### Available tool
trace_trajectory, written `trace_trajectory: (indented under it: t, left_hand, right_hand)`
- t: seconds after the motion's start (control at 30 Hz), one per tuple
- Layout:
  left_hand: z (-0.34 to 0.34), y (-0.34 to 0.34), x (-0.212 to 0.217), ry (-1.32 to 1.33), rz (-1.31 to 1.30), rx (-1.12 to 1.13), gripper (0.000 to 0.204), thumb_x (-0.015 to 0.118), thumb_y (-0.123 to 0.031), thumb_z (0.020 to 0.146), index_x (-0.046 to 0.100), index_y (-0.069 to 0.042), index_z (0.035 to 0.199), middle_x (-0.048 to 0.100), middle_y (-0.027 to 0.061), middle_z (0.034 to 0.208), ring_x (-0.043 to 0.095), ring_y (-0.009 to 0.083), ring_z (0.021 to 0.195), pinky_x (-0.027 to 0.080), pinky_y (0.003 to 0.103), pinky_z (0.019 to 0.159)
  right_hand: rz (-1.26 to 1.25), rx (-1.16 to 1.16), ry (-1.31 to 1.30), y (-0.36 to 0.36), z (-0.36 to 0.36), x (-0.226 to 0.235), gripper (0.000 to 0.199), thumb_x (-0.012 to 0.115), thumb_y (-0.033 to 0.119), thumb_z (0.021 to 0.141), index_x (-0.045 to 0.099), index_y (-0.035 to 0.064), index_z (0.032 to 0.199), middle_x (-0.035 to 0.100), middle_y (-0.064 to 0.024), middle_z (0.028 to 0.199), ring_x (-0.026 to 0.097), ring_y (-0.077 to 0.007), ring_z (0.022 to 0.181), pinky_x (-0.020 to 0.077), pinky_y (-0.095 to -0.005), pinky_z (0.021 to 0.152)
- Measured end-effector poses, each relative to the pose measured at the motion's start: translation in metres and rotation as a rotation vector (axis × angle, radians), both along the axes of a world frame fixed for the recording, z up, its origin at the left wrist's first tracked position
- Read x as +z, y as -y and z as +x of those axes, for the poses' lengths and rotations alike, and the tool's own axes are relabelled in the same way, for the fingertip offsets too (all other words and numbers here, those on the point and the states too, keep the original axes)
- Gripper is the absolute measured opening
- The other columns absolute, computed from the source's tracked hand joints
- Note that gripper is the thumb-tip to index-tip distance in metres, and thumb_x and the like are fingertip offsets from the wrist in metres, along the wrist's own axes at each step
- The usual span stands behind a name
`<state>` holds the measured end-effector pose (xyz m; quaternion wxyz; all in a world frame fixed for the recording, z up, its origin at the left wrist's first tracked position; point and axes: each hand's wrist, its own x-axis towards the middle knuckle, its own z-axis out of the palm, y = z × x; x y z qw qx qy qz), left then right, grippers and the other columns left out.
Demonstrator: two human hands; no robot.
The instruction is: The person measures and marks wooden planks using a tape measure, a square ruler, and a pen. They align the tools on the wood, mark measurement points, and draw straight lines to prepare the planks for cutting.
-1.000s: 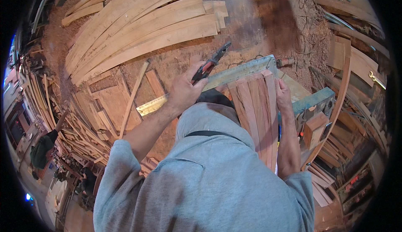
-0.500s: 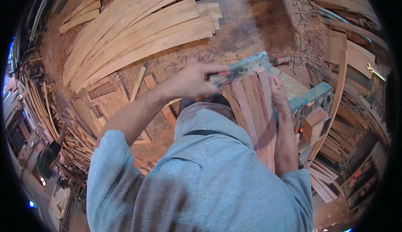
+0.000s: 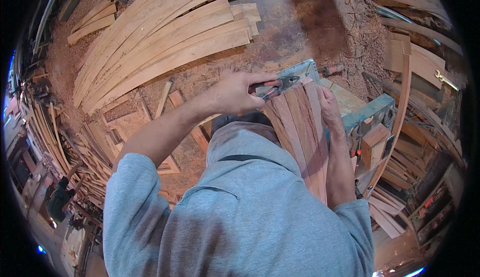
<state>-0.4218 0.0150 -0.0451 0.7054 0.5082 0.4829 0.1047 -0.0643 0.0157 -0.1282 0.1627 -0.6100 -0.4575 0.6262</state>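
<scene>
Left hand (image 3: 234, 93) reaching across, fingers closed around dark pliers (image 3: 280, 84) at far end of reddish plank bundle (image 3: 300, 127). Right hand (image 3: 331, 108) flat along bundle's right edge, fingers loosely curled, gripping nothing. Far left: pale curved slats (image 3: 165, 42), stacked. Right: green machine (image 3: 367, 114), rough offcuts.

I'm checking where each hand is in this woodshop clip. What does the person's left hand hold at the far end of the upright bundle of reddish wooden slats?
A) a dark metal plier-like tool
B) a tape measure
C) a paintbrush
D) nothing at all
A: the left hand is closed around a dark metal plier-like tool at the far end of the reddish wooden slats, while the right hand rests against their right edge.
</scene>
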Motion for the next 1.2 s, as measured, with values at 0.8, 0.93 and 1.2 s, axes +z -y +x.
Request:
trace_trajectory:
  t: [0.8, 0.93, 1.2]
  left_hand:
    - [-0.031, 0.008, 0.018, -0.026, -0.177, 0.175, 0.063, 0.065, -0.011, 0.084, 0.058, -0.017, 0.146, 0.063, 0.0006, 0.075, 0.057, 0.0054, 0.055, 0.049, 0.023, 0.049]
    - [-0.031, 0.009, 0.016, 0.001, -0.218, -0.071, 0.065, 0.063, -0.008, 0.084, 0.054, -0.014, 0.148, 0.067, 0.0016, 0.081, 0.057, 0.0057, 0.057, 0.049, 0.023, 0.05]
    - [-0.026, 0.004, 0.015, -0.04, -0.174, -0.069, 0.061, 0.065, -0.01, 0.089, 0.053, -0.012, 0.149, 0.069, 0.0003, 0.082, 0.057, 0.0054, 0.057, 0.05, 0.023, 0.051]
  right_hand:
    - [0.05, 0.054, 0.034, 0.0, 0.001, -0.002, 0.033, 0.057, 0.03, 0.108, 0.07, 0.0011, 0.117, 0.067, 0.0023, 0.098, 0.057, -0.0074, 0.09, 0.0479, -0.0255, 0.08]
    - [0.061, 0.038, 0.028, 0.0, 0.004, -0.006, 0.032, 0.057, 0.03, 0.108, 0.07, 0.002, 0.115, 0.067, 0.0027, 0.098, 0.057, -0.0065, 0.09, 0.0476, -0.0251, 0.079]
    - [0.014, 0.009, 0.01, 0.001, 0.006, -0.01, 0.033, 0.057, 0.031, 0.107, 0.07, 0.0015, 0.115, 0.068, 0.0025, 0.1, 0.057, -0.0063, 0.092, 0.0477, -0.0247, 0.081]
